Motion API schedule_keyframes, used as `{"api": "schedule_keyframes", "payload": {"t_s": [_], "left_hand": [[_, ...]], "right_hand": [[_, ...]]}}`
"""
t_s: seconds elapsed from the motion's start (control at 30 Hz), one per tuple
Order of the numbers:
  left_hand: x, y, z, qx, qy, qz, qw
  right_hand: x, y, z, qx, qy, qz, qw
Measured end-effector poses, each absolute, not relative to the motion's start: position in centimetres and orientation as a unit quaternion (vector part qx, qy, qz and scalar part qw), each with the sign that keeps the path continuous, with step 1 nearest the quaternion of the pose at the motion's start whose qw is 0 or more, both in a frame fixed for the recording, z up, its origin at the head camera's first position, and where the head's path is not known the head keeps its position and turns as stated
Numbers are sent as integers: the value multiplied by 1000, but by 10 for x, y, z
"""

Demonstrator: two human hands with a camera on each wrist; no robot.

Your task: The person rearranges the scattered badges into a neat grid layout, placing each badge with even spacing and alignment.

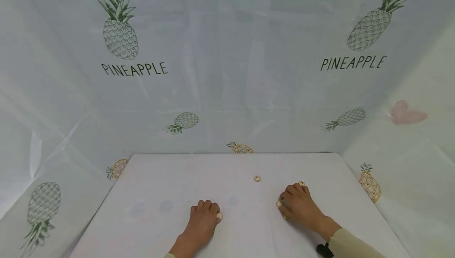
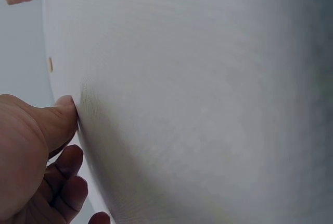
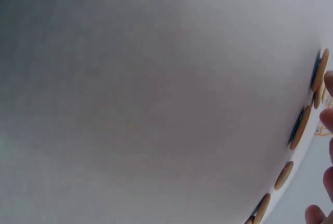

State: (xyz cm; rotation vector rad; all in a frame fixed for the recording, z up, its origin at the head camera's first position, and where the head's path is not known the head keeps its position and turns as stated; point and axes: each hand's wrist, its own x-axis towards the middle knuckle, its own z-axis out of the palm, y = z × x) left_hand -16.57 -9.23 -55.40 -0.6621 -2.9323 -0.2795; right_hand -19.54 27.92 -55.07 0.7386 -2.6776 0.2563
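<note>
In the head view my left hand (image 1: 200, 226) is bent over the white table, its thumb side at a small round wooden piece (image 1: 219, 215). The left thumb (image 2: 65, 110) reaches down to the cloth and mostly hides that piece in the left wrist view. Toward the right, my right hand (image 1: 300, 208) hovers low with loosely bent fingers among several like pieces. One wooden piece (image 1: 279, 204) lies by its fingers, another wooden piece (image 1: 284, 217) by the thumb, and a third wooden piece (image 1: 301, 183) beyond the knuckles. Several wooden discs (image 3: 300, 126) appear edge-on beside the right fingers (image 3: 327, 120).
A single wooden disc (image 1: 257, 178) with a dark mark on its face lies farther back, between the hands. White cloth walls (image 1: 227, 72) printed with pineapples enclose the white tabletop (image 1: 160, 187) at the back and sides. A black object (image 1: 324, 250) shows beside the right sleeve.
</note>
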Motion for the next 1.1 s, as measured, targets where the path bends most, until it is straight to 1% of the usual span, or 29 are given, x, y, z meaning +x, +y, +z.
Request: {"api": "schedule_keyframes", "payload": {"t_s": [0.2,0.6,0.73,0.93,1.1], "left_hand": [[-166,-92,-553,-216,-970,-97,51],[-168,-97,-554,-225,-967,-112,48],[-168,-96,-552,-232,-967,-98,47],[-166,-94,-550,-245,-965,-63,77],[-166,-93,-552,-243,-966,-58,71]], "right_hand": [[-196,282,-552,254,-951,108,140],[-201,279,-552,262,-950,94,144],[-203,279,-554,270,-946,84,161],[-205,279,-559,291,-932,71,203],[-207,281,-560,309,-919,63,236]]}}
